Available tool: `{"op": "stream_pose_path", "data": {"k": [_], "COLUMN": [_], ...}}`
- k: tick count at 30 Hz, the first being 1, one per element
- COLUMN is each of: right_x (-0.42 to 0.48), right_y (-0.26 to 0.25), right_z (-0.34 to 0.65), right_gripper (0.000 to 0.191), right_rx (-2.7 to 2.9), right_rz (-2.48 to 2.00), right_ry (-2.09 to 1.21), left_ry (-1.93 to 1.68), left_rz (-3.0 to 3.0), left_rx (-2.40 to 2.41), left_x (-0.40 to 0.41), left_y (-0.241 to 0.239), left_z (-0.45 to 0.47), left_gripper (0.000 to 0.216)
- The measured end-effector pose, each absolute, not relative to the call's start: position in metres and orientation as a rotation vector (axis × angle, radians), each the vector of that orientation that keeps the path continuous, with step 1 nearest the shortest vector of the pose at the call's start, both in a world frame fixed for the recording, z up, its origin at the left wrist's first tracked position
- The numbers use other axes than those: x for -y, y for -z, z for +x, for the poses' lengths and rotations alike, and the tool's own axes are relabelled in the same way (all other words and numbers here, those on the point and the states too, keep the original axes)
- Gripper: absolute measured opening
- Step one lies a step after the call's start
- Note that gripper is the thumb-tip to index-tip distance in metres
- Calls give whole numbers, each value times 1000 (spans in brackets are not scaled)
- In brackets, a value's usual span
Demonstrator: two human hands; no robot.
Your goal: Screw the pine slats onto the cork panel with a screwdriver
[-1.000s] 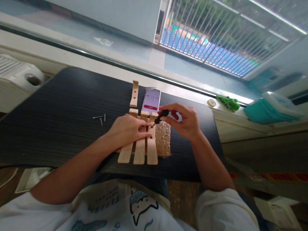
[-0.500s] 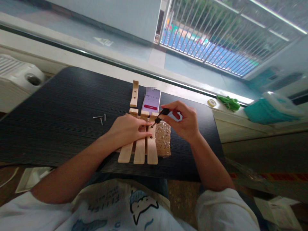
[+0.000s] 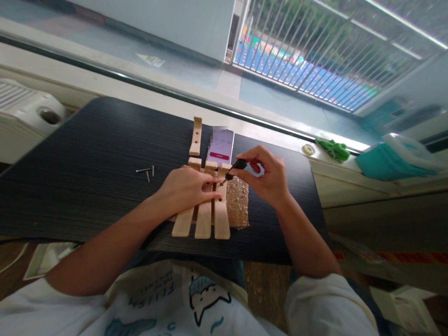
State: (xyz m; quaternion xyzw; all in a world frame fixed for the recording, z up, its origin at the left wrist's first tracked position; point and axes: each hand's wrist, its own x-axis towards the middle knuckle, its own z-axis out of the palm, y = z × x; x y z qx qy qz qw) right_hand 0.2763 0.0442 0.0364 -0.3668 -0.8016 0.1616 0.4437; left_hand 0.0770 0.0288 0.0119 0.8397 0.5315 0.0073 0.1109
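Note:
Three pale wooden hooks lie side by side over a brown, plastic-wrapped block (image 3: 240, 205). My left hand (image 3: 184, 188) lies flat across them, thumb and forefinger spread and touching the rightmost wooden hook (image 3: 221, 221) on either side of its upper hole. In my right hand (image 3: 268, 175), a short black screwdriver (image 3: 239, 164) is pinched by its handle. Its tip meets the upper hole of that hook, tilted toward me; any screw head there is too small to make out. The lower hole shows as a dark spot.
On the black table (image 3: 87, 186), several loose screws (image 3: 147, 171) lie to the left. Another wooden hook (image 3: 196, 137) lies farther back, beside a phone (image 3: 221, 144) with a lit screen. A tape roll (image 3: 308, 149) and green cloth (image 3: 332, 149) rest on the sill.
The screwdriver handle and my right fingers have shifted very slightly, with the tip staying at the same hole. My left hand and the wooden hooks have kept their places.

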Motion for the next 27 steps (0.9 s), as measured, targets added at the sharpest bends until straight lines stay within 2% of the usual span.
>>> {"op": "stream_pose_path", "data": {"k": [7, 13, 23, 27], "right_x": [-50, -56, -53, -52], "right_y": [-26, -25, -23, -28], "right_z": [276, 282, 286, 287], "right_gripper": [18, 25, 25, 31], "right_rx": [2037, 2098, 2122, 2177], "right_rz": [-639, -483, -610, -627], "right_ry": [-333, -450, -868, -865], "left_ry": [-33, -18, -1, 2], "left_rz": [2470, 2454, 2433, 2451], "left_rx": [-1565, -1547, -1556, -1571], "left_x": [-29, -29, -29, -29], "left_y": [-11, -13, -13, -12], "left_z": [76, 77, 76, 77], "left_gripper": [48, 48, 49, 49]}}
